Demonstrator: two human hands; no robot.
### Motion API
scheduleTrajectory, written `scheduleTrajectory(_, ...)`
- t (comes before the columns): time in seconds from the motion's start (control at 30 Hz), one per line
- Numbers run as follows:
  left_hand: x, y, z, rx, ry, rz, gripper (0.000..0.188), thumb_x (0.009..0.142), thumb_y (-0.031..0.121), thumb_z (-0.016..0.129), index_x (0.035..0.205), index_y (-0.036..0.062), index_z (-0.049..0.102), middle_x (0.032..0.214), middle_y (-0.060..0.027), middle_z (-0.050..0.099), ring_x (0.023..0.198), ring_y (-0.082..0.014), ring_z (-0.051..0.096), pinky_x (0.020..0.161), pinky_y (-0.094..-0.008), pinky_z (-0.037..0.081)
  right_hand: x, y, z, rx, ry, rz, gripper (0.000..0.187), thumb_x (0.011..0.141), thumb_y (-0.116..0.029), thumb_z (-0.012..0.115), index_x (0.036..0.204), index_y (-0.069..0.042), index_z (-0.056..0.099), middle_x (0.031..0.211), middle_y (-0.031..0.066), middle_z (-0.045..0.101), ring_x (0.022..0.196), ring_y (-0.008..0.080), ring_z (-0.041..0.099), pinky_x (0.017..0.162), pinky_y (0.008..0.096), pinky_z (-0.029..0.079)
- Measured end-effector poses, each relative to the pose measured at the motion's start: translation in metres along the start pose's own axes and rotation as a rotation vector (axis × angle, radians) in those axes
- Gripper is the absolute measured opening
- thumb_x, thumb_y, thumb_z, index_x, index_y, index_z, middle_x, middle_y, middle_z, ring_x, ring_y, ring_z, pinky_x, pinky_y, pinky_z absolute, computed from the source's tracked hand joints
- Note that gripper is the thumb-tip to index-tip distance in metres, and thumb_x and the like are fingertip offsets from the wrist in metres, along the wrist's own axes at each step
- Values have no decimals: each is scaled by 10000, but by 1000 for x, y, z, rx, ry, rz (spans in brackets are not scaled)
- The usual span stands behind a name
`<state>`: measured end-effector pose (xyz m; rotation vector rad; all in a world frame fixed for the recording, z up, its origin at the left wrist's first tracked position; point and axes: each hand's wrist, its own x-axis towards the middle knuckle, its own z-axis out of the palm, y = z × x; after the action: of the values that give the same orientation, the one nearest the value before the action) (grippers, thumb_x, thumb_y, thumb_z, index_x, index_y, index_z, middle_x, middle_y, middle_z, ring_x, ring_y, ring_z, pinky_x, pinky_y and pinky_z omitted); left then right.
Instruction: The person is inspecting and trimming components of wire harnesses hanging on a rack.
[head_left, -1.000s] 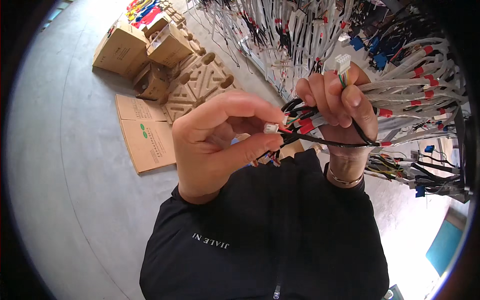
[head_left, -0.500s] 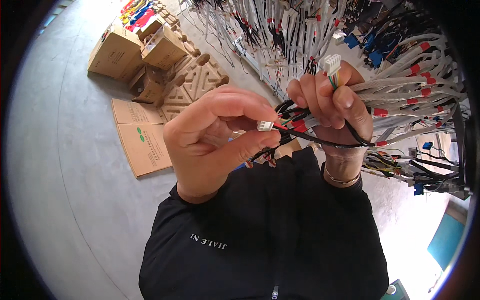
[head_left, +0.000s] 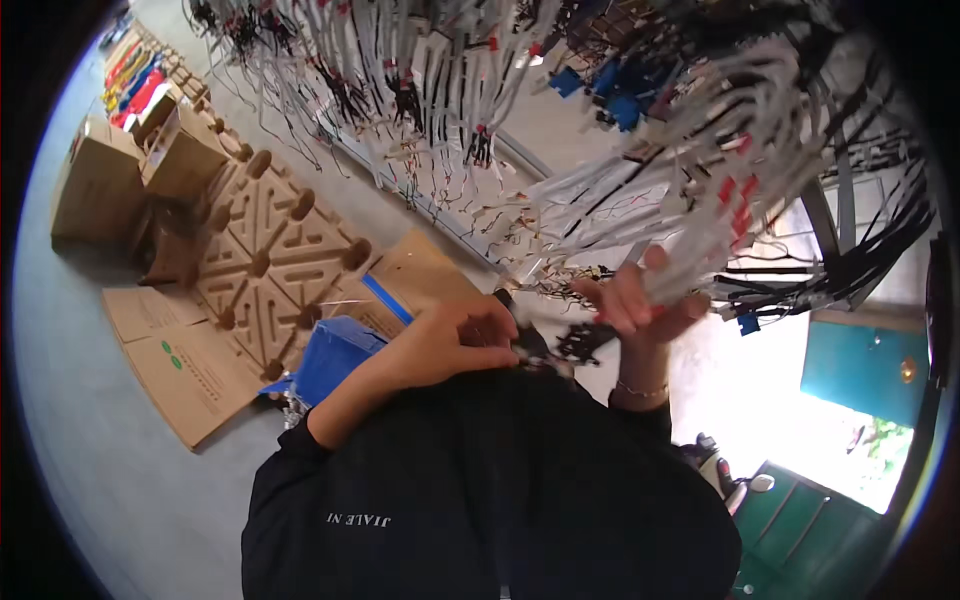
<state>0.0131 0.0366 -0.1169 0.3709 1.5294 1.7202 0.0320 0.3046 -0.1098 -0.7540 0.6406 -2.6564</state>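
My left hand [head_left: 465, 338] is curled at the middle, thumb and fingertips close together beside blurred dark wire ends [head_left: 575, 343]. What sits between those fingertips is too small and smeared to make out. To its right, my right hand [head_left: 635, 305] is closed round a white-sleeved wire harness [head_left: 690, 262] with red tape bands. Motion blurs this hand, and its palm is partly hidden by the harness. The harness runs up and right toward a hanging mass of similar harnesses [head_left: 620, 205].
More wire bundles [head_left: 400, 70] hang along the top, with blue connectors [head_left: 610, 95] among them. At left are cardboard boxes [head_left: 95, 185], a moulded brown pallet [head_left: 265, 235] and a flattened carton [head_left: 185, 375]. A blue bag [head_left: 340, 350] lies by my left forearm. Green panels [head_left: 810, 525] stand lower right.
My view has shifted toward the right. Both hands have moved down and apart from the white connectors held up before; those connectors no longer show clearly. The right hand is now on a white-sleeved harness.
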Motion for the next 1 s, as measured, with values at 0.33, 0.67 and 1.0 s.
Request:
scheduleTrajectory(0.33, -86, -153, -94, 271, 648, -172, 217, 861, 160, 626, 1010, 2, 612, 767, -68, 623, 708, -138, 587, 656, -287, 482, -150, 34, -83, -1441, 1379, 226, 282, 927, -212, 538, 1028, 40, 612, 928, 104, 642, 887, 206, 613, 810, 322, 490)
scheduleTrajectory(0.67, -199, -200, -158, 4, 1105, -333, 381, 829, 204, 673, 1148, 29, 557, 896, -98, 632, 794, -185, 620, 711, -314, 500, -141, 100, -198, -949, 1118, 885, 160, 877, -107, 602, 1025, -50, 614, 909, 61, 633, 839, 207, 625, 714, 331, 518)
scheduleTrajectory(1.0, -432, -129, -289, 402, 1465, -782, 408, 809, 117, 684, 1177, 10, 547, 1057, -138, 608, 971, -215, 602, 832, -334, 495, 157, 408, -332, -664, 909, 823, 155, 875, -104, 596, 1019, -48, 612, 886, 58, 626, 818, 205, 624, 695, 331, 520)
